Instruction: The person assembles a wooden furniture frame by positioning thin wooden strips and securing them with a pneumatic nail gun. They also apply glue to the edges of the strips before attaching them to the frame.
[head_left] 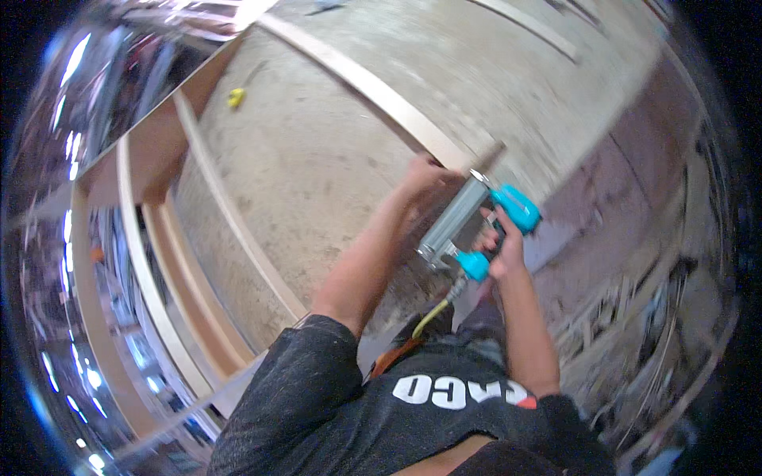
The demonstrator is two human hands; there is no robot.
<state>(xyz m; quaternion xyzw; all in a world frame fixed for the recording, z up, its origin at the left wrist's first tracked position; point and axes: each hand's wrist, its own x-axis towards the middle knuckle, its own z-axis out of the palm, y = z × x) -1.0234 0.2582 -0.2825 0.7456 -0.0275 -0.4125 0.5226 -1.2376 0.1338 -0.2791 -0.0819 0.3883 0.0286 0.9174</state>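
Note:
My right hand (509,252) is wrapped around the handle of a teal and silver pneumatic nail gun (517,208). The gun is tilted, and its long silver magazine (456,216) lies between my two hands. A yellow air hose (430,317) runs from its teal lower end down toward my body. My left hand (425,176) is closed at the near end of a long pale wooden strip (369,89), its fingers partly hidden and blurred. Just beyond the gun's upper end, a short brown piece of wood (490,159) sticks out.
At the left stands a wooden frame with a brown panel (151,155) and several long slats (230,210). A small yellow object (236,97) lies on the concrete floor (309,151). Another strip (532,30) lies farther off. Scrap wood (603,317) is piled at the right.

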